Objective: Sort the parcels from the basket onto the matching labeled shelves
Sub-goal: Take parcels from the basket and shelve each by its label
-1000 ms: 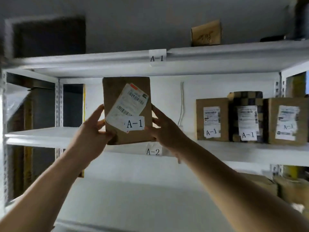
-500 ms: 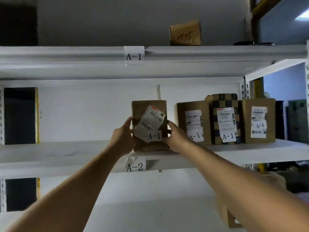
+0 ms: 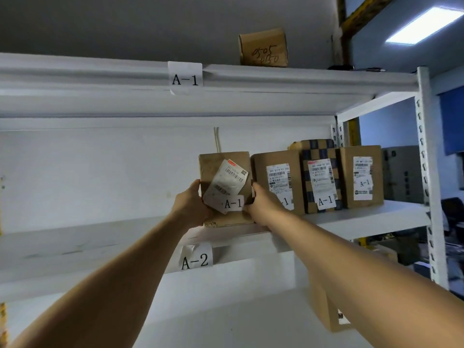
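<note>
A brown cardboard parcel [image 3: 221,167] with a tilted shipping label and an "A-1" sticker stands upright on the white shelf [image 3: 75,247]. My left hand [image 3: 190,207] grips its left edge and my right hand [image 3: 263,204] grips its right edge. Its base rests on the shelf board, close beside the left-most of three other A-1 parcels [image 3: 278,179]. An "A-1" tag [image 3: 185,77] hangs on the shelf edge above; an "A-2" tag [image 3: 195,259] hangs on the edge below the parcel.
A checkered parcel [image 3: 320,174] and a brown one [image 3: 361,175] stand further right. A small box [image 3: 263,47] sits on the top shelf. Another box [image 3: 326,312] shows on the lower level. A perforated upright post [image 3: 429,172] bounds the rack at right.
Both hands carried the parcel to the right and forward, from mid-air in front of the rack to the shelf board beside the row of A-1 parcels.
</note>
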